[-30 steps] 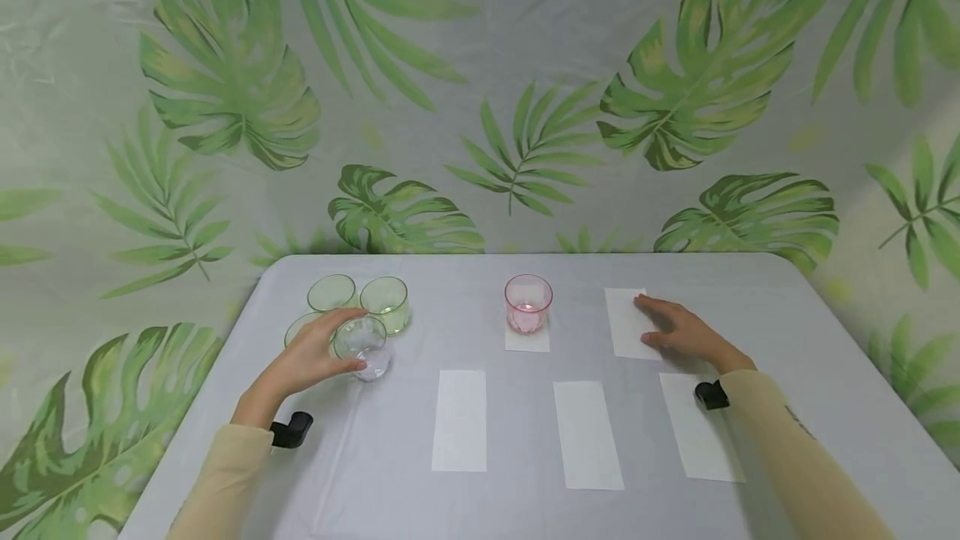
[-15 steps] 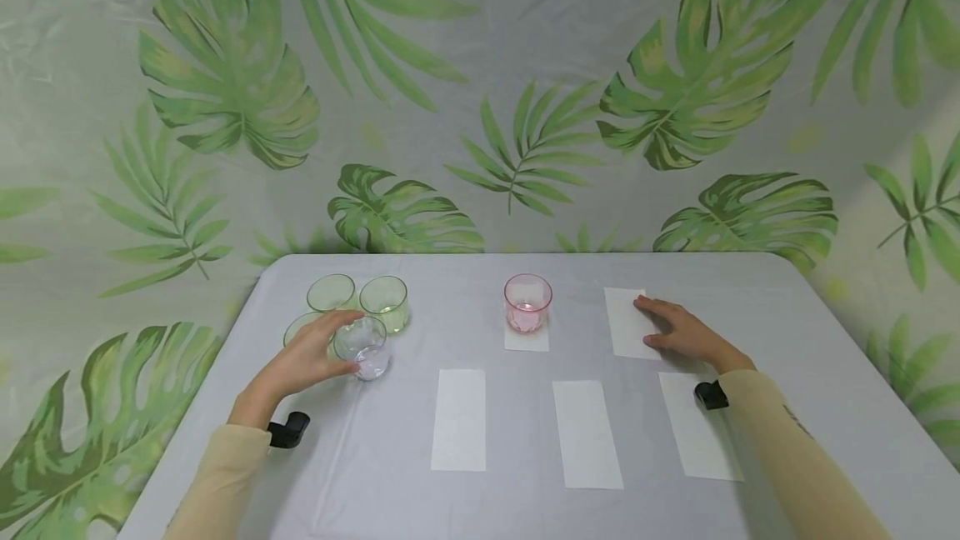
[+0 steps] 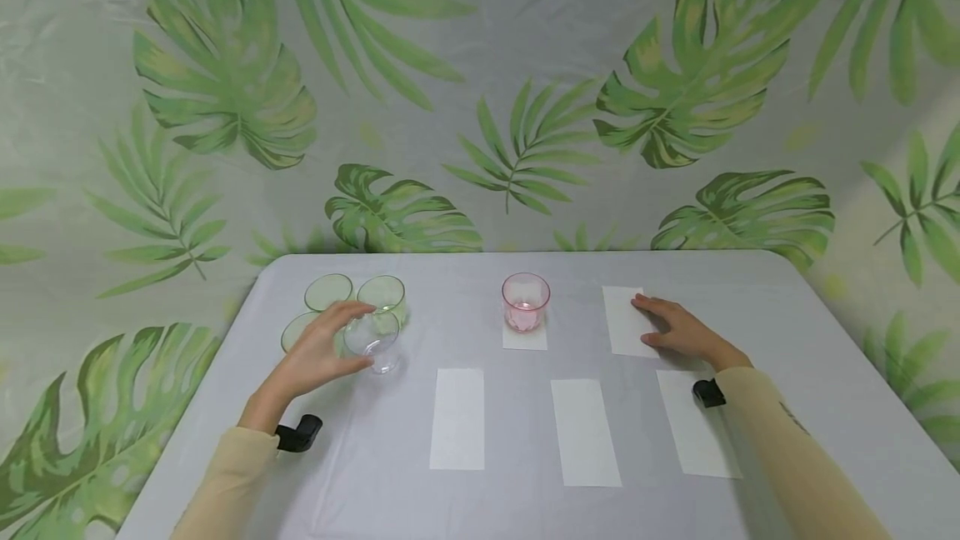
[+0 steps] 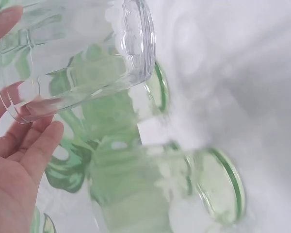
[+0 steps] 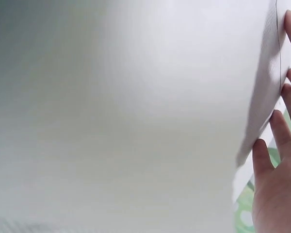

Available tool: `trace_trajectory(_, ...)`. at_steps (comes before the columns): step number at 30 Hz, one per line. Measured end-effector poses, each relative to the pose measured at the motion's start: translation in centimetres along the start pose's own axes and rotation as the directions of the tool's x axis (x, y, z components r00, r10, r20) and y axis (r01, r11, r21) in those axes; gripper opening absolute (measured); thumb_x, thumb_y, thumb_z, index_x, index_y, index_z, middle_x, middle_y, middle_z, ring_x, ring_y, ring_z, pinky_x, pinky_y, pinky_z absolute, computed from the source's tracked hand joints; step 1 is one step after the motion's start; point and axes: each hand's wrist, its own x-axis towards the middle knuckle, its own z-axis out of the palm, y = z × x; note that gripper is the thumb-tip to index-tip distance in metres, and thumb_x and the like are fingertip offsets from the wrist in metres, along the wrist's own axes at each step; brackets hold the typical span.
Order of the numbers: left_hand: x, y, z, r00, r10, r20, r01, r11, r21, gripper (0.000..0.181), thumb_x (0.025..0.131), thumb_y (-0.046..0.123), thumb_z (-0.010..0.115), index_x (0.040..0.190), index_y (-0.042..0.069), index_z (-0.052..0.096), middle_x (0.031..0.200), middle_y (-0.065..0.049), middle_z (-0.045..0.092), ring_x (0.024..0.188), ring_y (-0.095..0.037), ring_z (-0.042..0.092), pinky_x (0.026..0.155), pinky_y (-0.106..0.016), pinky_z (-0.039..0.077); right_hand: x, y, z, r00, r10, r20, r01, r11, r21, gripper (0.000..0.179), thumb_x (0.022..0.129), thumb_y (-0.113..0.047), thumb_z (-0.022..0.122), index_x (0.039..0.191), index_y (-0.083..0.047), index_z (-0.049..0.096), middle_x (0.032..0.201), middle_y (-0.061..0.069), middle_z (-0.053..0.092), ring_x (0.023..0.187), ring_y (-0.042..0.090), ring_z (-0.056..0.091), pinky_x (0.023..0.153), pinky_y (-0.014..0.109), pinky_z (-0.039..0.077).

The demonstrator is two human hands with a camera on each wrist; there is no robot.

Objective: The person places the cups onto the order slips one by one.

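Note:
My left hand (image 3: 311,350) holds a clear glass tumbler (image 3: 377,346) by its sides, thumb on the near side and fingers on the far side. In the left wrist view, the tumbler (image 4: 104,53) shows as ribbed and see-through, with fingertips at its rim. Close behind it stand green-tinted glasses, one at the back right (image 3: 384,294) and one at the back left (image 3: 328,293); another green glass (image 3: 294,332) is partly hidden by the hand. My right hand (image 3: 678,333) rests with spread fingers at the right edge of a white paper rectangle (image 3: 621,325).
A pink glass (image 3: 525,307) stands on a second paper rectangle (image 3: 525,342) at the back middle. Nearer lie a left paper (image 3: 457,419), a middle paper (image 3: 587,433) and a right paper (image 3: 690,432), the last partly under the right forearm. A leaf-printed backdrop (image 3: 420,107) rises behind the table.
The left hand has moved slightly right with the clear tumbler, away from the green glasses. The right hand stays in place.

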Motion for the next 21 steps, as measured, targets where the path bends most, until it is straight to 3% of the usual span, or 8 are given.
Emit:
trace_trajectory(8, 1.4, 2.5, 1.4, 0.998, 0.011, 0.054, -0.001, 0.982, -0.191, 0.067, 0.075, 0.004, 0.081, 0.135, 0.006, 0.05, 0.135, -0.009, 0.046, 0.124, -0.029, 0.045, 0.105, -0.046, 0.036, -0.1, -0.6, -0.3, 1.0, 0.008, 0.011, -0.008, 1.0, 0.009, 0.072, 0.086, -0.022, 0.071, 0.139, 0.013, 0.036, 0.144, 0.037, 0.025, 0.131, 0.056, 0.017, 0.102, 0.069, 0.015)
trace_trajectory(14, 3.1, 4.0, 3.2, 0.992, 0.09, 0.084, -0.07, 0.975, -0.212, 0.065, 0.076, 0.007, 0.08, 0.134, 0.007, 0.051, 0.134, -0.005, 0.048, 0.121, -0.026, 0.049, 0.103, -0.044, 0.04, 0.1, -0.5, -0.3, 0.999, 0.022, 0.036, -0.022, 1.0, 0.003, 0.073, 0.086, -0.023, 0.071, 0.139, 0.013, 0.035, 0.145, 0.036, 0.026, 0.132, 0.054, 0.017, 0.103, 0.068, 0.016)
trace_trajectory(21, 5.6, 6.1, 5.8, 0.973, 0.211, 0.096, -0.184, 0.954, -0.239, 0.065, 0.075, 0.008, 0.081, 0.133, 0.003, 0.051, 0.133, -0.01, 0.049, 0.12, -0.028, 0.05, 0.102, -0.043, 0.041, 0.1, -0.7, -0.4, 0.998, 0.029, 0.051, -0.03, 0.999, 0.014, 0.072, 0.087, -0.022, 0.07, 0.14, 0.012, 0.034, 0.146, 0.036, 0.023, 0.132, 0.054, 0.015, 0.102, 0.069, 0.014)
